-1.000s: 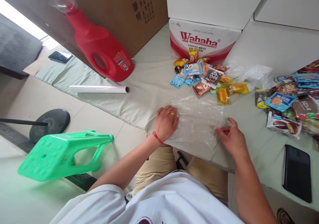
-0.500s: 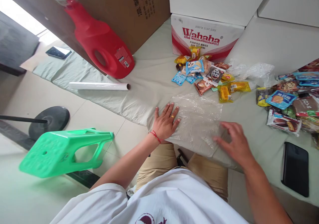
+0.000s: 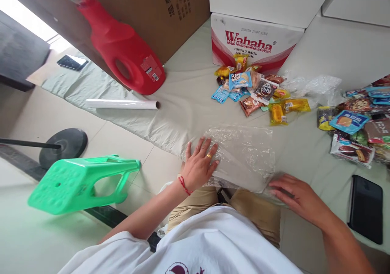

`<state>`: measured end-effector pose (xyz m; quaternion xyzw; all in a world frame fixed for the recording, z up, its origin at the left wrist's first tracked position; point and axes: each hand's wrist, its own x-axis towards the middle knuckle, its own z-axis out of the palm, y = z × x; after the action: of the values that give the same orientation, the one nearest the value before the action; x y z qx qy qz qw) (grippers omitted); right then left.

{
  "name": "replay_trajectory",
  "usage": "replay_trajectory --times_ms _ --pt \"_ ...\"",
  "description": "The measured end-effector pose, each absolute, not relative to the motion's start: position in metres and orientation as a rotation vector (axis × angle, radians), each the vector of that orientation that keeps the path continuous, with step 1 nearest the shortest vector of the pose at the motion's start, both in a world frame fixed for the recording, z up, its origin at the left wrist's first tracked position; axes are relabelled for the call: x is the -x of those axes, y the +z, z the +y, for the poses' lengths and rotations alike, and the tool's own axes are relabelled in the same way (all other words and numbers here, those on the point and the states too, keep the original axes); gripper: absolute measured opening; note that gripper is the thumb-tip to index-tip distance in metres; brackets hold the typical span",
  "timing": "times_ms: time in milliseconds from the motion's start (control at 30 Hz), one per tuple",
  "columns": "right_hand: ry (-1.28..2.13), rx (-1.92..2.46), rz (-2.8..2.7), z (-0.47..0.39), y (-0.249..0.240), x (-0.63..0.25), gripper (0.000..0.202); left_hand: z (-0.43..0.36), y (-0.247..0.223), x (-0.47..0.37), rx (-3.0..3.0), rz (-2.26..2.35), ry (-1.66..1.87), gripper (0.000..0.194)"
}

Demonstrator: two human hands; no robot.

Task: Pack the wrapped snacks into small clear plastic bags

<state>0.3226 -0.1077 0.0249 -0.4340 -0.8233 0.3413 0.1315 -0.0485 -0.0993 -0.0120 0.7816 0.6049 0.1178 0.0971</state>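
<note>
A thin sheet of clear plastic film lies wrinkled on the pale green cloth at the front edge. My left hand, with a ring and a red string bracelet, rests flat on the film's left side, fingers spread. At the sheet's lower right corner is my right hand; its fingers are stretched out and the thumb stands apart from them. Whether its fingertips touch the film I cannot tell. Beyond the film is a pile of wrapped snacks in blue, brown and yellow packets.
A white roll and a red jug stand at left. More packaged snacks, crumpled clear plastic and a black phone lie at right. Behind is a Wahaha carton. A green stool stands on the floor.
The film is spread flatter and its right part has shifted toward me. My right hand has moved down with it; my left hand has slid slightly down, still flat on the film.
</note>
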Motion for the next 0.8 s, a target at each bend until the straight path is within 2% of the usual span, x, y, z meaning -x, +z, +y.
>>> replay_trajectory --times_ms 167,300,367,433,533,600,700,800 --pt "0.550 1.425 -2.216 -0.042 0.050 -0.274 0.036 -0.090 -0.006 0.038 -2.333 1.820 0.565 0.037" --pt "0.265 1.386 -2.310 0.025 0.031 -0.202 0.043 -0.082 -0.017 0.029 -2.379 1.702 0.466 0.043" --pt "0.291 1.472 -2.417 0.053 0.017 -0.170 0.044 -0.082 -0.023 0.028 -2.391 1.697 0.424 0.047" --pt "0.451 1.487 -2.504 0.077 0.007 -0.150 0.030 -0.083 -0.028 0.028 -2.396 1.705 0.400 0.050" --pt "0.723 1.425 -2.438 0.107 0.002 -0.140 0.022 -0.085 -0.031 0.029 -2.409 1.708 0.397 0.051" --pt "0.781 1.422 -2.362 0.124 0.001 -0.142 0.020 -0.084 -0.033 0.029 -2.419 1.704 0.410 0.050" --pt "0.611 1.469 -2.332 0.131 0.003 -0.149 0.017 -0.083 -0.030 0.029 -2.412 1.718 0.444 0.048" --pt "0.278 1.379 -2.257 0.106 0.009 -0.158 0.024 -0.083 -0.018 0.028 -2.388 1.814 0.587 0.043"
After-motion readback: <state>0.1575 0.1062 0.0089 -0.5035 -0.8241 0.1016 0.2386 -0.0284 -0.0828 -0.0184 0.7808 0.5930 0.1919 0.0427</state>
